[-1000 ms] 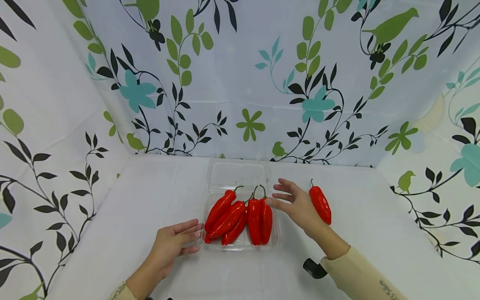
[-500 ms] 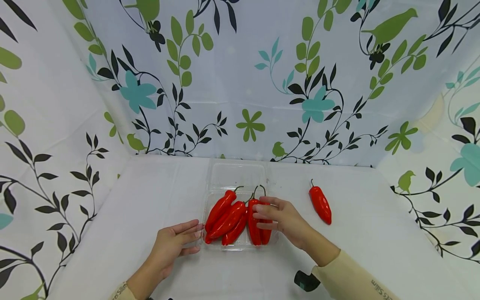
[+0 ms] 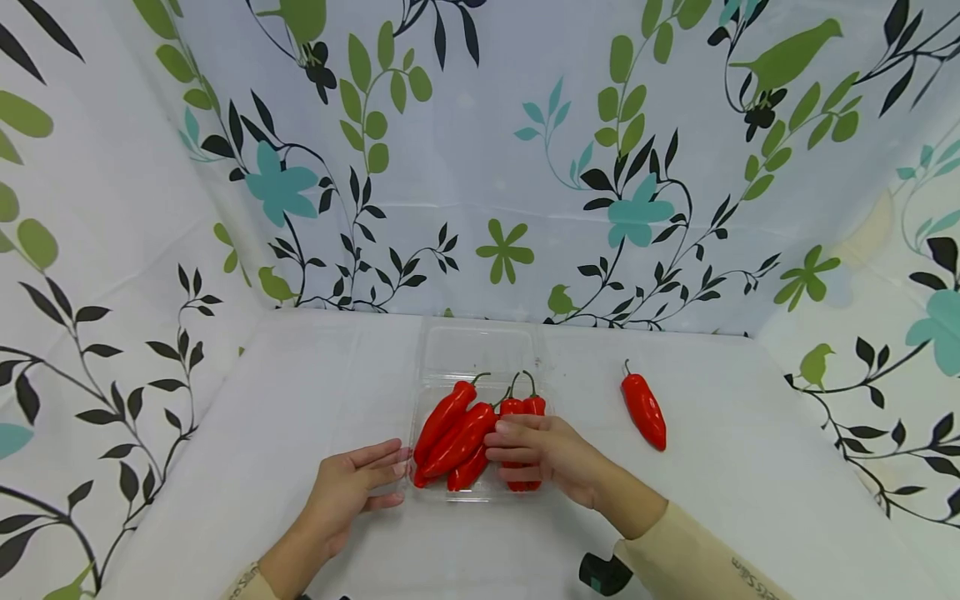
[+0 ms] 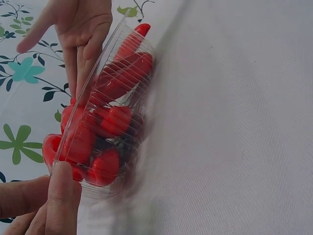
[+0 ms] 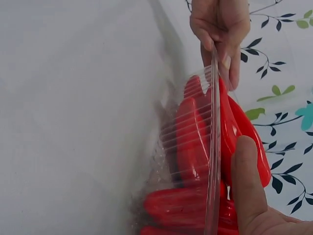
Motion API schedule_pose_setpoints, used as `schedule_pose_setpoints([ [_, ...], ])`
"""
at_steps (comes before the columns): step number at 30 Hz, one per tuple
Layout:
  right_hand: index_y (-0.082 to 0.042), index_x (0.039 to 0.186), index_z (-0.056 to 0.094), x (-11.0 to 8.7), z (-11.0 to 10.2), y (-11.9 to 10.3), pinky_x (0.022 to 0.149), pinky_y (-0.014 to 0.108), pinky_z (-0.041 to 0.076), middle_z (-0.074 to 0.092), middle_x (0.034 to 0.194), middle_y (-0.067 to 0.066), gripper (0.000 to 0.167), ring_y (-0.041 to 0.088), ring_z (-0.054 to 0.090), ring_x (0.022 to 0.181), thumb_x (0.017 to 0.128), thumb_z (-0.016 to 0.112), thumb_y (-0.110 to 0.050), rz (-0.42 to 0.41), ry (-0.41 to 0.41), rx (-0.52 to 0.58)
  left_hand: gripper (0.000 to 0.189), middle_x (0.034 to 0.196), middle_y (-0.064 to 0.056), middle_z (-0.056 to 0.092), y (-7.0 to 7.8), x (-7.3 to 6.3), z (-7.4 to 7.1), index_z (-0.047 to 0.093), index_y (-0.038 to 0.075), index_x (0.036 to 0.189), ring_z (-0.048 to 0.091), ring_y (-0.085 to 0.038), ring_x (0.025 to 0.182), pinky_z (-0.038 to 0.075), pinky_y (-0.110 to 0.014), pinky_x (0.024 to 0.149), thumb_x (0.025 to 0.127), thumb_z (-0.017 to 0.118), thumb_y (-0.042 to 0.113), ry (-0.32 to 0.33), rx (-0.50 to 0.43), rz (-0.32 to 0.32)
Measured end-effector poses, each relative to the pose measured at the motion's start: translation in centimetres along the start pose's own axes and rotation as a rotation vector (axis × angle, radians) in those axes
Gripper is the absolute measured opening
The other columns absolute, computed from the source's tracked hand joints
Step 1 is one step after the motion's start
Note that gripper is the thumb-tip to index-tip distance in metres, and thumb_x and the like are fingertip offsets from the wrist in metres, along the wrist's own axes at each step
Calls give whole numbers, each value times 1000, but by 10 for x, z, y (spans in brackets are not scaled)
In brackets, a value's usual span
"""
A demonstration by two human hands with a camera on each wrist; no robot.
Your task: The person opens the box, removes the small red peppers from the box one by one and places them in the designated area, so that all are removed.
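Observation:
In the head view, a clear plastic clamshell container (image 3: pixel 472 497) lies with its lid folded back, its tray holding several red chili peppers (image 3: pixel 465 437). My left hand (image 3: pixel 345 492) is at the tray's left edge; in the right wrist view, its fingers (image 5: pixel 226 61) pinch the rim from both sides. My right hand (image 3: pixel 551 458) lies over the upright peppers on the tray's right side, fingers extended onto them and partly hiding them. The left wrist view shows that hand's fingers (image 4: pixel 83 66) reaching down inside the rim, with the thumb spread away.
One more red chili pepper (image 3: pixel 643 410) lies on the white table (image 3: pixel 360 367) to the right of the container. The transparent lid (image 3: pixel 480 350) extends toward the back. A patterned curtain (image 3: pixel 480 167) surrounds the table's back and sides.
My right hand has moved left and down from beside the tray's right edge to over the right-hand peppers. My left hand stays at the tray's left edge.

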State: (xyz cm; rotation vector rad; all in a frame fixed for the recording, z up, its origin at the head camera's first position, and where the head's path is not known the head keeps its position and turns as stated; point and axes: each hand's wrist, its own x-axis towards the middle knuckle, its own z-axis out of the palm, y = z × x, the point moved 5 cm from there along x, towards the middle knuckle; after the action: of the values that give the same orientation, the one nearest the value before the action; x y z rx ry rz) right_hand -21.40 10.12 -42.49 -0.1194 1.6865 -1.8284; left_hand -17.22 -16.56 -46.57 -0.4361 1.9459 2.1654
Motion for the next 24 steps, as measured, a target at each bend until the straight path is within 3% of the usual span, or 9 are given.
schedule_pose_setpoints([
  [8,4,145,45,5,7,1,98,49,53,59,137,23,68,41,60,122,99,62,-42,28,-2,-35,43,123,-18,69,1,-1,1,62,-8,131,70,-28,106,63,-41,74,90,72,0,-4,2,10],
  [24,3,147,42,21,25,2,103,49,50,57,135,23,68,38,60,122,100,61,-43,57,10,38,42,122,-18,70,-1,0,0,63,-7,130,71,-30,102,63,-41,73,90,74,2,4,15,9],
])
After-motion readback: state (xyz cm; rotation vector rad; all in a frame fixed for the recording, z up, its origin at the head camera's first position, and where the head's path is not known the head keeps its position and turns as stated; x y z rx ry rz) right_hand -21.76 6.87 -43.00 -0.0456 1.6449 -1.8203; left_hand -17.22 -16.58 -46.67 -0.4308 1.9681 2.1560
